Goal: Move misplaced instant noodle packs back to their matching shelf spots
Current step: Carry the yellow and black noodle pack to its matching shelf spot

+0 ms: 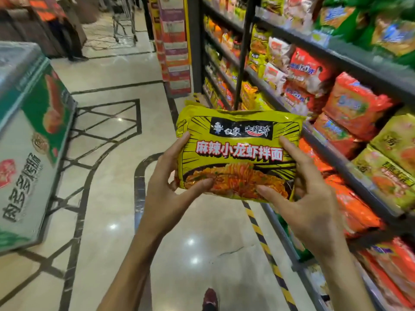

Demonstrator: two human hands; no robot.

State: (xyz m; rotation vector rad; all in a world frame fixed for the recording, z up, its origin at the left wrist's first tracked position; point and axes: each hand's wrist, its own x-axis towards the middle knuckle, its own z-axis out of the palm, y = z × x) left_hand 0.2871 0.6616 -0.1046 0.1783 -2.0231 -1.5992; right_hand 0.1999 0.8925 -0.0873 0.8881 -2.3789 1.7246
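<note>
A yellow noodle multipack (238, 140) with black lettering and a picture of red noodles is held up in front of me over the aisle floor. My left hand (167, 187) grips its left edge, thumb on the front. My right hand (307, 198) grips its right edge, thumb on the lower front. The shelf unit (336, 160) with noodle packs runs along the right. Similar yellow packs (258, 41) stand further down that shelf, and red packs (307, 70) and orange packs (352, 106) lie beside the held pack.
A chest freezer (29, 140) with green and white graphics stands at the left. A yellow-black tape strip (265, 243) runs along the shelf base on the glossy tiled floor. A stacked carton column (173, 41) and a trolley (124, 23) stand further down the aisle. My shoe (210, 299) shows below.
</note>
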